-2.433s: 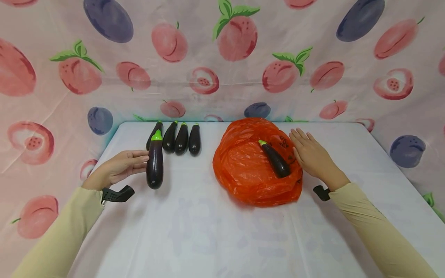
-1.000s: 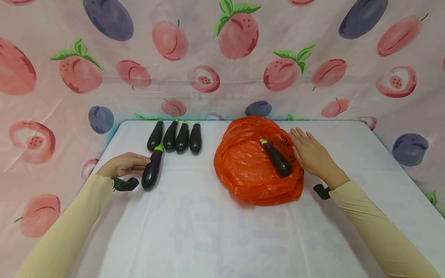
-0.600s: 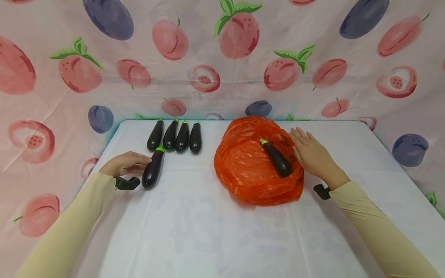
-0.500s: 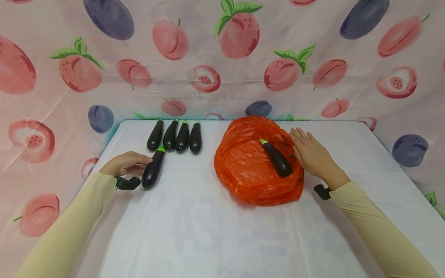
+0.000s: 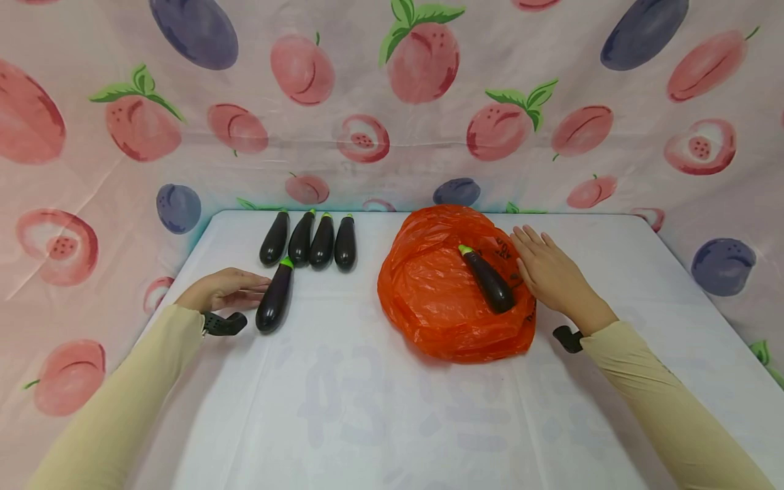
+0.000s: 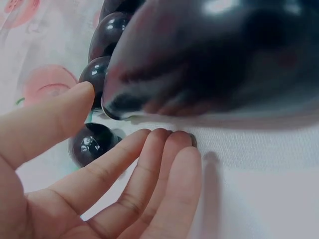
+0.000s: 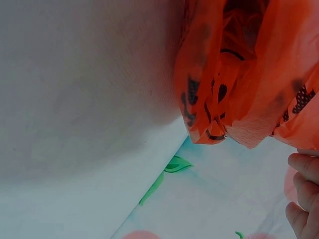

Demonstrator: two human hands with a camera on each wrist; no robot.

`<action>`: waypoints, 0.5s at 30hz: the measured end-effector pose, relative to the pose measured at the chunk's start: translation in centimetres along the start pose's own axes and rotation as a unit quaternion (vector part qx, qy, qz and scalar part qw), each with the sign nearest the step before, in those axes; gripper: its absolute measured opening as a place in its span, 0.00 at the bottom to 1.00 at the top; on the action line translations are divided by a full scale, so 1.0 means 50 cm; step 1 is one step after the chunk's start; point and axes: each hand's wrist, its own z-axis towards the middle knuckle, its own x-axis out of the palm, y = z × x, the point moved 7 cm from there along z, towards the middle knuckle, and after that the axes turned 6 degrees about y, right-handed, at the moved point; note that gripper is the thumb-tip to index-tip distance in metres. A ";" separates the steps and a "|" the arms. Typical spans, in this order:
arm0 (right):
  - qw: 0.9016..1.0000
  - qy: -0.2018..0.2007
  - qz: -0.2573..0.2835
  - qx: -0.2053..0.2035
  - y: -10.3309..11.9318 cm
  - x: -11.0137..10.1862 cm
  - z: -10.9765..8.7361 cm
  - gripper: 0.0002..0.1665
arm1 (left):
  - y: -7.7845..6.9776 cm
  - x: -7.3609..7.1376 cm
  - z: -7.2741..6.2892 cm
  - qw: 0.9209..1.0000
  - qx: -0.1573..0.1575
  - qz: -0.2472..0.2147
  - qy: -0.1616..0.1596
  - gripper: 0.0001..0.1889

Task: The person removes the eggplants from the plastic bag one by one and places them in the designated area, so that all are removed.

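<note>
A dark purple eggplant (image 5: 274, 299) with a bright green cap lies on the white table, its cap toward the row behind it. Just left of it is my left hand (image 5: 229, 289). In the left wrist view the eggplant (image 6: 214, 59) looms large, and a gap shows between it and the spread thumb and fingers of my left hand (image 6: 124, 194). My right hand (image 5: 554, 272) rests with straight fingers along the right side of a red plastic bag (image 5: 422, 286). Another eggplant (image 5: 490, 282) lies in the bag's open mouth. The right wrist view catches only fingertips beside the bag.
Several more eggplants, such as the rightmost one (image 5: 345, 245), stand in a row near the table's back edge. A fruit-print cloth (image 5: 429, 146) hangs behind the white-covered table (image 5: 392, 422).
My left hand has lowered the eggplant from above the table, laid it in front of the row and let it go. The right hand and bag have hardly moved.
</note>
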 end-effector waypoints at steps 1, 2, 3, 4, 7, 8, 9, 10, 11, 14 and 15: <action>1.000 -0.001 0.000 0.000 0.000 0.000 0.000 0.30 | 0.000 0.000 -0.001 1.000 0.004 0.001 0.002 0.14; 1.000 -0.002 0.001 -0.001 0.000 0.000 0.000 0.30 | -0.001 0.000 -0.002 1.000 0.007 0.000 0.004 0.14; 1.000 -0.004 0.001 -0.001 0.000 0.000 0.000 0.30 | -0.001 0.000 -0.003 1.000 0.008 -0.001 0.003 0.14; 1.000 -0.006 0.001 -0.001 -0.001 0.000 0.000 0.30 | -0.001 0.000 -0.005 1.000 0.013 -0.003 0.004 0.14; 1.000 -0.009 -0.002 -0.002 -0.001 0.000 0.000 0.30 | -0.002 -0.001 -0.010 1.000 0.023 -0.002 0.004 0.14; 1.000 -0.010 -0.004 -0.002 -0.002 0.000 0.000 0.30 | -0.002 -0.001 -0.012 1.000 0.025 0.002 0.002 0.14; 1.000 -0.010 -0.005 -0.002 -0.002 0.000 0.000 0.30 | -0.002 -0.002 -0.014 1.000 0.026 0.008 -0.001 0.13; 1.000 -0.009 -0.006 -0.002 -0.002 0.000 0.000 0.30 | -0.002 -0.004 -0.017 0.999 0.030 0.018 -0.001 0.13; 1.000 -0.008 -0.006 -0.002 -0.002 0.000 0.000 0.30 | -0.002 -0.006 -0.019 0.999 0.033 0.029 -0.004 0.12; 1.000 -0.006 -0.007 -0.002 -0.002 0.001 0.001 0.30 | -0.004 -0.011 -0.025 0.998 0.035 0.049 -0.012 0.09; 1.000 -0.006 -0.007 -0.002 -0.002 0.001 0.002 0.30 | -0.004 -0.012 -0.027 0.998 0.034 0.048 -0.011 0.10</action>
